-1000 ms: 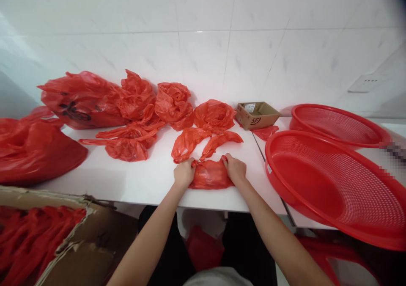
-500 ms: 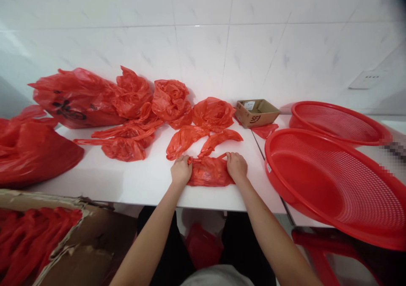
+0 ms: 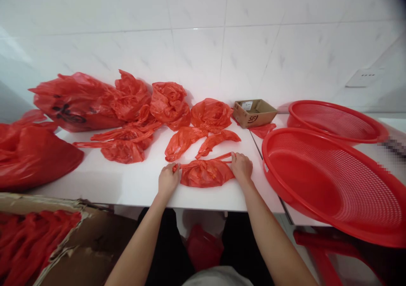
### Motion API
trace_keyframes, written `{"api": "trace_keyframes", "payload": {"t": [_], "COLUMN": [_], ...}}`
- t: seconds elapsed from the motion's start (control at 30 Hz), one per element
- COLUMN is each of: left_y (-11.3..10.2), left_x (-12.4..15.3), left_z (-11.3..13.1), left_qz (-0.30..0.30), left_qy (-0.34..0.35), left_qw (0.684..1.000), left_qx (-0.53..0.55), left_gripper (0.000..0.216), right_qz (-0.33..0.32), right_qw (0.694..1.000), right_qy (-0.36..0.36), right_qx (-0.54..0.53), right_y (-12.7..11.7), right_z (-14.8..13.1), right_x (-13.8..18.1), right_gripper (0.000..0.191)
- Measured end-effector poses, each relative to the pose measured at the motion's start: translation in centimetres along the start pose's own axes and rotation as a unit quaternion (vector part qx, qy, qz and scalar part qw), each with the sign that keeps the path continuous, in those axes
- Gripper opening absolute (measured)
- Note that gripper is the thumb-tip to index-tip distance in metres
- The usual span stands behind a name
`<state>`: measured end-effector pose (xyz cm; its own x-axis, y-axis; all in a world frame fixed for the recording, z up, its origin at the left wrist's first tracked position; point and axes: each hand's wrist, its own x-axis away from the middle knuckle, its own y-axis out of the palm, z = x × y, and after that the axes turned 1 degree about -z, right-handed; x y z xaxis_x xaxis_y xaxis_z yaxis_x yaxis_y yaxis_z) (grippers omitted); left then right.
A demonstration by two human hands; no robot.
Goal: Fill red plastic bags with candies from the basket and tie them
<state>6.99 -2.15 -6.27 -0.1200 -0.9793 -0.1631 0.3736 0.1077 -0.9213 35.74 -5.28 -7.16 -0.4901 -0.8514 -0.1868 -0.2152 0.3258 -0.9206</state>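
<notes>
A red plastic bag with something bundled inside lies on the white table in front of me. My left hand is closed on its twisted left end. On the other side, my right hand grips the bag's handle strips, which are drawn out taut to the right. What fills the bag cannot be made out through the film. Just beyond it, another red bag sits with its two handles spread toward me.
More red bags line the wall, with a large one at the left. A small cardboard box stands behind. Red plastic baskets fill the right side. Lower left, a carton holds red bags.
My hands have moved apart, the left one leftward and the right one slightly rightward. The bag's ends are stretched out further between them.
</notes>
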Motion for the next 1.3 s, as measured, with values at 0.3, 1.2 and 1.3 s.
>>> {"api": "trace_keyframes", "payload": {"t": [0.3, 1.2, 1.3], "left_y": [-6.3, -18.9, -17.3], "left_x": [-1.2, -6.0, -4.6], "left_z": [6.0, -10.8, -11.0], "left_qz": [-0.03, -0.098, -0.115], "left_qy": [0.083, -0.055, -0.053], "left_qw": [0.994, 0.969, 0.968], "left_qx": [-0.061, -0.221, -0.216], "left_gripper": [0.037, 0.035, 0.027], "right_qz": [0.004, 0.024, 0.021], "right_qw": [0.99, 0.956, 0.957], "right_qy": [0.031, 0.107, 0.107], "right_qx": [-0.137, -0.271, -0.27], "right_y": [0.1, 1.0, 1.0], "right_z": [0.8, 2.0, 2.0], "right_x": [-0.1, -0.7, -0.7], "right_gripper": [0.042, 0.03, 0.03]}}
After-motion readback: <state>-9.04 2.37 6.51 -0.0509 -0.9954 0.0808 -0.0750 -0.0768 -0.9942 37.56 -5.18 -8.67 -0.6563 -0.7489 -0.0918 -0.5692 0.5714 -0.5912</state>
